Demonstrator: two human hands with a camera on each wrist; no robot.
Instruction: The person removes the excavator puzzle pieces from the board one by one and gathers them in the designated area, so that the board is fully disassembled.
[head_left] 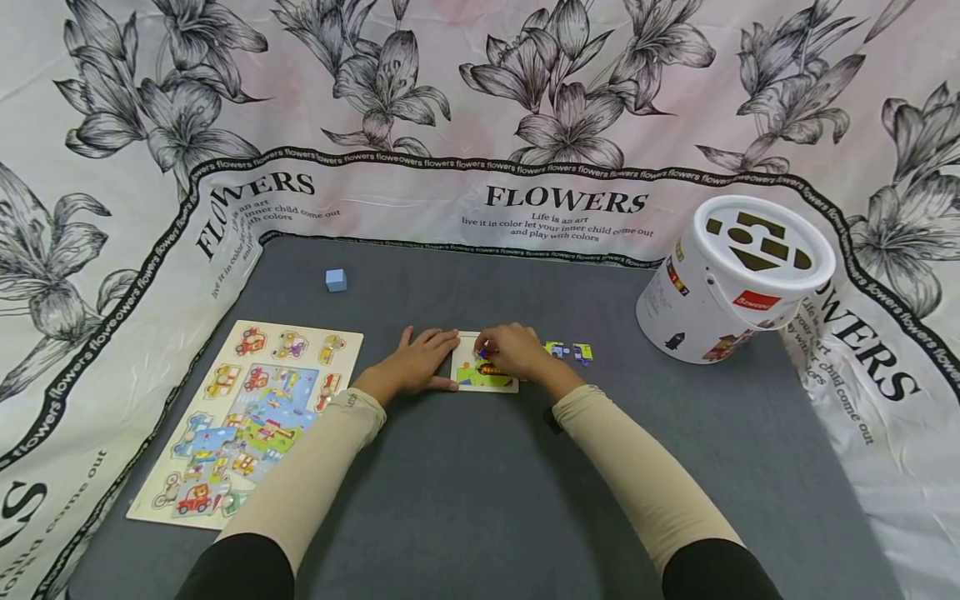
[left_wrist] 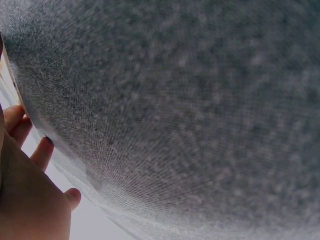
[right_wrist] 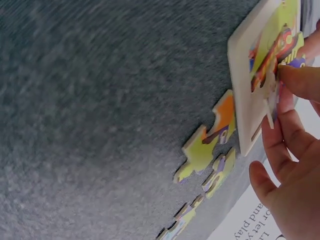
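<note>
A small white-framed puzzle board (head_left: 483, 377) with a green and yellow picture lies on the grey cloth (head_left: 465, 492). My left hand (head_left: 431, 360) lies flat on the cloth, fingers straight against the board's left edge; the left wrist view shows only its fingers (left_wrist: 42, 152) and the cloth. My right hand (head_left: 492, 353) hovers over the board and pinches a puzzle piece (right_wrist: 272, 92) at the picture's surface. In the right wrist view the board (right_wrist: 260, 65) stands on the right with loose pieces (right_wrist: 207, 145) beside it. The loose pieces (head_left: 570, 352) lie just right of the board.
A large wooden vehicle puzzle (head_left: 247, 417) lies at the left. A small blue cube (head_left: 336, 280) sits at the back left. A white shape-sorter bucket (head_left: 735, 279) stands tilted at the right. Flower-printed sheeting (head_left: 525, 125) walls the cloth on three sides.
</note>
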